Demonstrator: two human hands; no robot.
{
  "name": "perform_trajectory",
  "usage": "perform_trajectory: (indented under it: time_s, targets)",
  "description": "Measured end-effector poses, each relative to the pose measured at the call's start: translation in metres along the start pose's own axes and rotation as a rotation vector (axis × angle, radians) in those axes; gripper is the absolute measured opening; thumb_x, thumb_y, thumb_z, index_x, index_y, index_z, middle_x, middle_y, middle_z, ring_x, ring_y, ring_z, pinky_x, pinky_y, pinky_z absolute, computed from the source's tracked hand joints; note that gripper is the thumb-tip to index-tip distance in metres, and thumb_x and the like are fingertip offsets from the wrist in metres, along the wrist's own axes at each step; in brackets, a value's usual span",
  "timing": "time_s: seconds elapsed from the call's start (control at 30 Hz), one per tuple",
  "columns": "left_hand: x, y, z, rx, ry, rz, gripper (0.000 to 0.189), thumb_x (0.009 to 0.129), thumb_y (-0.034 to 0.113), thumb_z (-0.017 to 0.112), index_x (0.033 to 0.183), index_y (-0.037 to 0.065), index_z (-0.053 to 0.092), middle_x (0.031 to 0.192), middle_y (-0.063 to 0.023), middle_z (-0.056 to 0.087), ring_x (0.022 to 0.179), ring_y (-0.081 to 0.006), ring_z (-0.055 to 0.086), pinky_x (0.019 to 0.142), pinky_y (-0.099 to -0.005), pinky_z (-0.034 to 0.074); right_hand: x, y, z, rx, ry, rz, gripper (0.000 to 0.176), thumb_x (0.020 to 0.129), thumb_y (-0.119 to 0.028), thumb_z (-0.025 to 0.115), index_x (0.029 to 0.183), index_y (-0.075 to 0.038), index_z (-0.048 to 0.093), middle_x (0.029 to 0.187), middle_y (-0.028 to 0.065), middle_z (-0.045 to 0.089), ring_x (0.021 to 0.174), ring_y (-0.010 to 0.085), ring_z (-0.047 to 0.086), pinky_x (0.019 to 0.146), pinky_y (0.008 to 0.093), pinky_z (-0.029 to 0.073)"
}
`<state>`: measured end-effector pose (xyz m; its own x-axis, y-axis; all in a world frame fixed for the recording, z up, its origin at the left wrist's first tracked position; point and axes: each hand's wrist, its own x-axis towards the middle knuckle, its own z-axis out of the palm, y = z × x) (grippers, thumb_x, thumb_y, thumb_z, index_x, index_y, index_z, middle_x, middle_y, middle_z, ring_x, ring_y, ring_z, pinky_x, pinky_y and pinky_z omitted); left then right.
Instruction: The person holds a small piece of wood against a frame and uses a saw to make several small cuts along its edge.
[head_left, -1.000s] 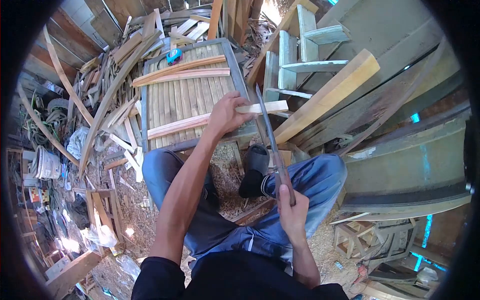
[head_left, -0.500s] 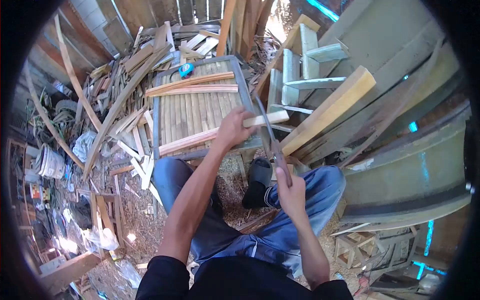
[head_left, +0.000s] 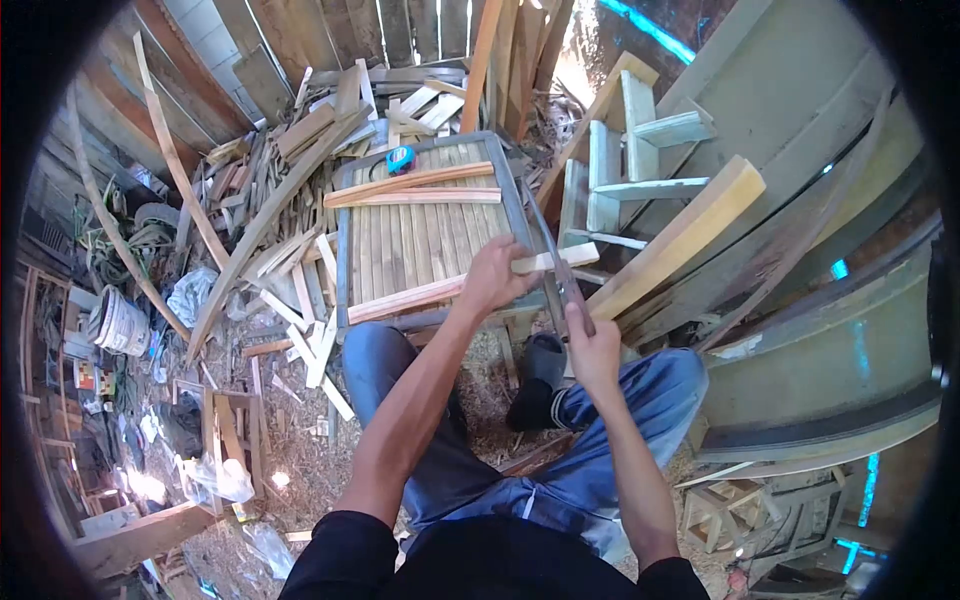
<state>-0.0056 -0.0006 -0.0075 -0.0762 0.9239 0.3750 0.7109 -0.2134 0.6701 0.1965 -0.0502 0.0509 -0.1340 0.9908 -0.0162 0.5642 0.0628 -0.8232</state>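
My left hand [head_left: 492,275] is closed over a narrow wooden strip [head_left: 410,299], pressing it near the front edge of a slatted tabletop [head_left: 430,245] with a grey frame. The strip's pale end [head_left: 572,257] sticks out past the right side of the tabletop. My right hand [head_left: 595,350] grips the handle of a handsaw [head_left: 544,222], whose blade points away from me and crosses the strip just right of my left hand. Two more wooden strips [head_left: 430,197] lie farther back on the tabletop, with a teal tape measure [head_left: 400,159] behind them.
A thick wooden beam [head_left: 690,235] slants up close to the saw's right, beside a pale stepped wooden frame [head_left: 650,190]. Scrap wood [head_left: 290,180] is heaped at the left and back. Long curved strips [head_left: 255,230] lean at the left. My sandalled foot [head_left: 543,365] is below the saw.
My right hand has pushed the saw forward, away from my body, so its handle is nearer the strip. My left hand stays on the strip. The whole view has shifted slightly.
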Motion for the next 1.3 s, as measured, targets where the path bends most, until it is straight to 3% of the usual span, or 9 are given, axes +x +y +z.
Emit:
perform_trajectory:
  time_s: [0.07,0.2,0.27,0.47,0.63,0.9,1.0,1.2,1.3]
  targets:
    - [0.004,0.005,0.004,0.012,0.085,0.063,0.033,0.069,0.028,0.078,0.087,0.002,0.071,0.085,-0.0155,0.06,0.087,-0.0362,0.061,0.079,-0.045,0.051,-0.005,0.034,0.008,0.131,0.033,-0.058,0.056,0.099,-0.04,0.056,0.06,0.0,0.055,0.051,0.0004,0.049,0.046,0.01,0.046,0.045,0.0312,0.036]
    - [-0.005,0.013,0.003,0.037,0.033,-0.002,0.029,0.069,0.021,0.08,0.091,0.004,0.071,0.088,-0.015,0.061,0.091,-0.036,0.06,0.081,-0.0434,0.05,-0.018,0.079,0.03,0.306,0.018,-0.039,0.052,0.1,-0.035,0.058,0.057,-0.006,0.05,0.052,-0.0031,0.046,0.046,0.0068,0.043,0.045,0.026,0.034]
    - [-0.003,0.01,-0.001,0.05,0.013,0.061,0.03,0.068,0.022,0.081,0.091,0.004,0.071,0.087,-0.0149,0.061,0.09,-0.0355,0.06,0.081,-0.0432,0.05,-0.02,0.085,0.039,0.405,0.022,0.035,0.052,0.1,-0.036,0.057,0.058,-0.007,0.048,0.052,-0.004,0.044,0.046,0.0065,0.043,0.044,0.0262,0.033]
    - [0.001,0.006,0.0,0.027,-0.007,0.024,0.03,0.068,0.025,0.08,0.087,0.004,0.071,0.087,-0.0146,0.061,0.09,-0.0341,0.06,0.081,-0.0441,0.049,-0.085,0.028,-0.034,0.072,-0.071,0.103,0.053,0.101,-0.037,0.055,0.059,-0.006,0.049,0.052,-0.0035,0.044,0.046,0.0061,0.042,0.043,0.0263,0.03]
    - [-0.001,0.001,0.007,-0.034,-0.03,0.036,0.031,0.065,0.026,0.08,0.085,0.004,0.071,0.082,-0.0149,0.06,0.088,-0.0342,0.061,0.079,-0.0451,0.049,-0.143,0.048,-0.064,0.192,-0.104,0.276,0.054,0.1,-0.039,0.057,0.057,-0.007,0.049,0.052,-0.0026,0.045,0.046,0.0063,0.043,0.042,0.0251,0.03]
    - [0.019,-0.009,0.006,-0.012,-0.025,-0.117,0.033,0.066,0.025,0.079,0.088,0.002,0.07,0.093,-0.0177,0.065,0.096,-0.038,0.061,0.086,-0.0461,0.049,-0.064,0.047,-0.073,0.181,-0.042,0.219,0.054,0.098,-0.037,0.061,0.055,-0.007,0.048,0.049,-0.0004,0.044,0.039,0.0091,0.041,0.037,0.026,0.03]
    - [0.014,-0.012,0.008,-0.025,-0.011,-0.072,0.033,0.07,0.027,0.079,0.093,0.004,0.072,0.092,-0.0163,0.063,0.095,-0.0369,0.061,0.085,-0.0455,0.049,-0.057,0.034,-0.087,0.131,-0.047,0.184,0.055,0.096,-0.04,0.062,0.055,-0.005,0.051,0.049,0.0009,0.048,0.037,0.0099,0.042,0.036,0.0268,0.032]
    - [0.007,-0.013,0.004,0.021,-0.023,0.013,0.036,0.07,0.03,0.083,0.098,0.008,0.075,0.089,-0.015,0.064,0.092,-0.0342,0.062,0.084,-0.0431,0.049,-0.119,0.05,-0.007,0.1,0.11,0.089,0.06,0.097,-0.045,0.059,0.058,0.001,0.056,0.05,0.0015,0.048,0.05,0.0099,0.044,0.048,0.0347,0.037]
    - [0.012,-0.012,-0.003,0.039,-0.015,0.074,0.034,0.072,0.03,0.082,0.098,0.009,0.075,0.088,-0.0157,0.064,0.089,-0.0344,0.062,0.081,-0.0438,0.05,-0.121,0.044,-0.004,0.094,0.114,0.121,0.06,0.097,-0.042,0.058,0.058,0.002,0.054,0.051,0.0021,0.046,0.05,0.0104,0.043,0.048,0.0358,0.036]
